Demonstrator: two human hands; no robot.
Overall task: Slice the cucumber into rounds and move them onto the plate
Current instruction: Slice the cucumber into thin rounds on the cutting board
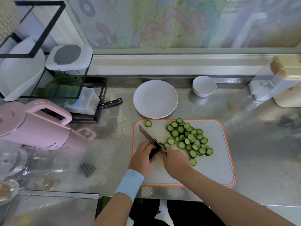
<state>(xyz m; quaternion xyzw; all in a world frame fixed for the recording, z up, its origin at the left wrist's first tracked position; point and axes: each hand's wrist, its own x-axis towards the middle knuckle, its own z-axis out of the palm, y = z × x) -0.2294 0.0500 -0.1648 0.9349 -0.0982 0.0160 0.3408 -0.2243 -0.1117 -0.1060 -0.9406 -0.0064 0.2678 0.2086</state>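
A white cutting board (216,162) with an orange rim lies on the steel counter. Several cucumber rounds (187,137) are heaped on its upper middle, and one round (148,123) lies apart at the top left. My left hand (143,159) grips the black handle of a knife (147,135), whose blade points up and left over the board. My right hand (175,162) has its fingertips at the blade's heel, beside a cucumber slice (162,145) stuck there; what those fingers hold is hidden. An empty white plate (155,98) sits just beyond the board.
A small white bowl (204,85) stands right of the plate. A pink kettle (32,126) and a black rack (65,79) with containers crowd the left, with a black-handled knife (110,102) beside the rack. White and cream containers (276,85) stand far right. Glassware (13,160) is at the near left.
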